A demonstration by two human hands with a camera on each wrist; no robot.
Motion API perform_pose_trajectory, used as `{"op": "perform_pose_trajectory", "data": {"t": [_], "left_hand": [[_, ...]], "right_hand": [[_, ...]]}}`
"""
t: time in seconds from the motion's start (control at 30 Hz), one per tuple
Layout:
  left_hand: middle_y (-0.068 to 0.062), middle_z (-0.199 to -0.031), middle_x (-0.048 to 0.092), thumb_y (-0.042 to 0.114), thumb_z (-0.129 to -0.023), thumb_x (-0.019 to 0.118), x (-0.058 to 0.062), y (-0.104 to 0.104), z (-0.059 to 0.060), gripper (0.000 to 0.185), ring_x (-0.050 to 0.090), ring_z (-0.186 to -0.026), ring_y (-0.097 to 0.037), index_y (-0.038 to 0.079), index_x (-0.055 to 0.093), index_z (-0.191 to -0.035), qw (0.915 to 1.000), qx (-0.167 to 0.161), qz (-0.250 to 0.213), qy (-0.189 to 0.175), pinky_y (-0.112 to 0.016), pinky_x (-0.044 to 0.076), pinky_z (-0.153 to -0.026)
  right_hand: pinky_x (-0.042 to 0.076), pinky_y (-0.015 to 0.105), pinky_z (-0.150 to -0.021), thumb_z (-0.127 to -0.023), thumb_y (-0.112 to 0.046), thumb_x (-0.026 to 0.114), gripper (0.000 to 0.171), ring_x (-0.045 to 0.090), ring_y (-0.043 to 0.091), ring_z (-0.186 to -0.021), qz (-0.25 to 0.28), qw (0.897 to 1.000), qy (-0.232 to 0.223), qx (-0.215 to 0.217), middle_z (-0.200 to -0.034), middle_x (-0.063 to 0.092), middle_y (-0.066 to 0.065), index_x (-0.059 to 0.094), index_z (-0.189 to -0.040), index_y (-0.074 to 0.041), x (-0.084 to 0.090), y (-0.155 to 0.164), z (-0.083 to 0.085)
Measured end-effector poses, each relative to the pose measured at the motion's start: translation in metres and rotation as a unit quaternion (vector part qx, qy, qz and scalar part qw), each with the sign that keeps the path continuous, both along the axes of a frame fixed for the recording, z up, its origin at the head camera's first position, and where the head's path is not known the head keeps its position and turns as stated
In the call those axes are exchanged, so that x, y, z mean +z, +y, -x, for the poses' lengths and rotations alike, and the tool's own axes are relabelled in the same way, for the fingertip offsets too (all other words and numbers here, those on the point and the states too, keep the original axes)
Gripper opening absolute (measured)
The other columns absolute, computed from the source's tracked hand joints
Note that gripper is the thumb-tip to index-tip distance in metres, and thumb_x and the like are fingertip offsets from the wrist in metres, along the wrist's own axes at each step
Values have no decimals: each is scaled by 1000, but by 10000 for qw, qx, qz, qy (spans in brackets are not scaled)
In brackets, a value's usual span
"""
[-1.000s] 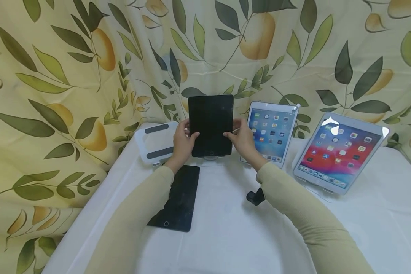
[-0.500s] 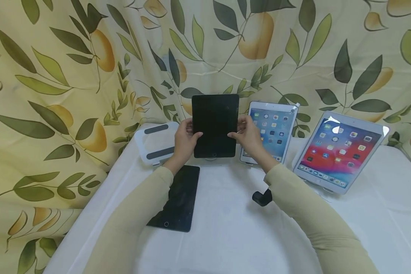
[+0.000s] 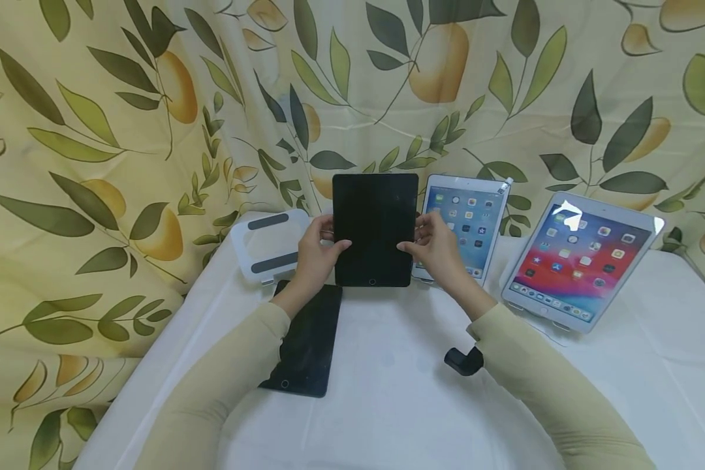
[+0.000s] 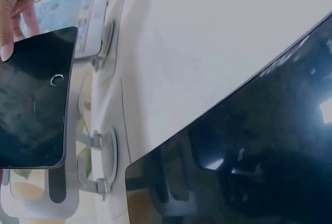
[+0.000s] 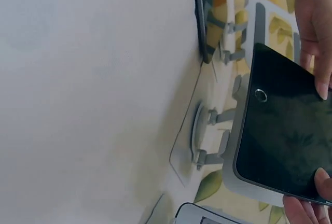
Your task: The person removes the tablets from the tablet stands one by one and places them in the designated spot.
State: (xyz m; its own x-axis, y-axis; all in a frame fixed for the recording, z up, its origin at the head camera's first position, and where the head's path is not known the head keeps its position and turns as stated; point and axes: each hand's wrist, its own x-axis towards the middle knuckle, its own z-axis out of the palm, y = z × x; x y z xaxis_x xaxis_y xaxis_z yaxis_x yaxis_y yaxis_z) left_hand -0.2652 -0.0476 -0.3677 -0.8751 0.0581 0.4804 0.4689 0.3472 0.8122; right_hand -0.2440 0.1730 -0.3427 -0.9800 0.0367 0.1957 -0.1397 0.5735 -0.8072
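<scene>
In the head view, the left hand [image 3: 320, 251] and right hand [image 3: 437, 251] pinch the black tablet [image 3: 376, 230] upright mid-frame, with both arms [image 3: 223, 372] stretched out. In the left wrist view, it is at the left. In the right wrist view, it's at the right by a stand [image 5: 230, 178]; holding it steady seems the step now, and moving it probably needs level hands.
</scene>
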Motion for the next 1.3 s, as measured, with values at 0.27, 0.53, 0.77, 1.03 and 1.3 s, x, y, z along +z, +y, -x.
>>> {"op": "perform_pose_trajectory", "data": {"t": [0.27,0.53,0.77,1.03,1.3], "left_hand": [[-17,-105,59,2,-79,74,-1,-2,-19,47,58,-90,-28,-1,52,-120,9992,-324,-233,55,-39,49,-77],[-15,-104,62,2,-77,75,-9,-3,-33,47,61,-88,-26,0,54,-119,9994,-306,-159,20,-23,48,-70],[-16,-106,61,1,-78,74,-14,-6,-49,47,60,-85,-26,-1,53,-120,9987,-464,-159,-132,-27,52,-73],[-14,-99,63,1,-76,75,-20,-6,-67,46,61,-80,-23,-1,55,-117,9982,-582,87,-125,-31,53,-70],[-12,-97,64,2,-76,76,-16,-4,-86,44,61,-76,-19,0,56,-115,9964,-668,380,-360,-23,48,-63]], "right_hand": [[56,27,-63,-81,-10,74,48,59,24,-79,-180,9997,125,72,-98,56,14,44,-118,-1,-1,4,-23],[54,21,-60,-81,-10,74,48,60,24,-78,-20,9998,-54,171,-97,57,15,45,-118,0,-4,8,-41],[55,22,-58,-79,-8,75,49,62,22,-75,31,9996,-141,259,-97,58,18,46,-117,4,-8,9,-58],[55,25,-59,-79,-9,76,48,60,19,-71,40,9986,-483,189,-94,56,17,45,-113,3,-13,13,-80],[56,28,-58,-77,-10,78,49,59,16,-68,185,9970,-743,68,-92,58,16,46,-113,4,-13,18,-101]]}}
